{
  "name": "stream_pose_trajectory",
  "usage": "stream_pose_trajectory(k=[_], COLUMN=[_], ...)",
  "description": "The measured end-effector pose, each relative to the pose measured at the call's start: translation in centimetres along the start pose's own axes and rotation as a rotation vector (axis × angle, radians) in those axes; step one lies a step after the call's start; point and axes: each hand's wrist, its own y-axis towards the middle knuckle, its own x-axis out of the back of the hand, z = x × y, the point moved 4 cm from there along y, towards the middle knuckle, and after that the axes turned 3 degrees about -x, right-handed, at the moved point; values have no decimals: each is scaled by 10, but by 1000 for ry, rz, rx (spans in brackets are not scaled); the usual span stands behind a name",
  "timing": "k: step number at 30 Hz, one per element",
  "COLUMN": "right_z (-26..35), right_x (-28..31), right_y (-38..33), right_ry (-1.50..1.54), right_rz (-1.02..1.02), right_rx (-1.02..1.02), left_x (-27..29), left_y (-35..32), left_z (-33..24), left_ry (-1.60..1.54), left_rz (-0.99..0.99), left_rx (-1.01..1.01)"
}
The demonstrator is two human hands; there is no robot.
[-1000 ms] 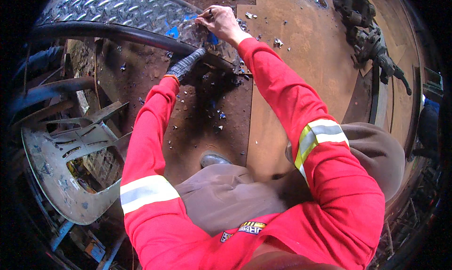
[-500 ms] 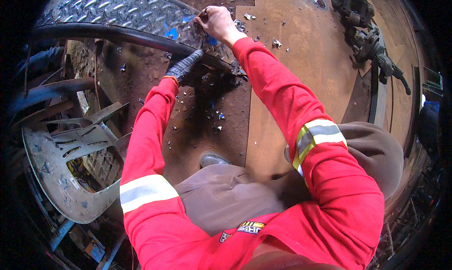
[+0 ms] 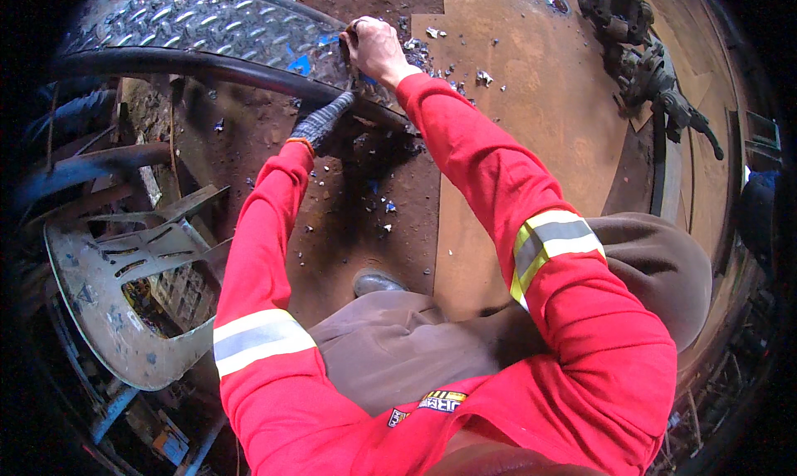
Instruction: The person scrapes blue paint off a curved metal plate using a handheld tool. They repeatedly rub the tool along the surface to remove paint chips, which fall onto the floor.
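The right hand (image 3: 378, 48) is bare and sits at about twelve o'clock in the view, fingers curled together and pinching something small at the near edge of the diamond-plate sheet (image 3: 199, 24) — what it pinches is too small to tell. That ridged metal sheet lies across the upper left, from ten to twelve o'clock, with a few blue marks (image 3: 300, 63) on it just left of the hand and a dark curved rim (image 3: 183, 65) running under its lower edge.

The left hand (image 3: 322, 123) wears a dark knit glove and lies just below the rim, at about eleven o'clock from the picture's middle; it presses against the underside there, but whether its fingers are closed on anything I cannot tell.

Both sleeves are red with reflective bands. Small pale chips (image 3: 387, 214) lie scattered on the rusty brown floor (image 3: 531, 144) between the arms. A worn grey plastic chair (image 3: 116, 302) lies tipped at eight o'clock — and a dark power tool (image 3: 656, 78) rests at two o'clock, well apart from the hands.
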Motion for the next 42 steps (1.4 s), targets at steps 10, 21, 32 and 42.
stream_pose_trajectory(k=[10,21,32,42], right_z=[-8,10,12,13], right_x=[5,11,7,4], right_y=[-15,1,11,19], right_ry=[295,-303,-384,-348], right_rz=[57,236,257,236], right_rx=[-51,418,556,460], left_x=[0,2,-7,1], left_y=[0,0,-17,-4], left_z=[-2,-4,-18,-5], left_ry=[12,72,18,97], left_rz=[-10,-7,7,-6], left_rx=[17,-30,137,-66])
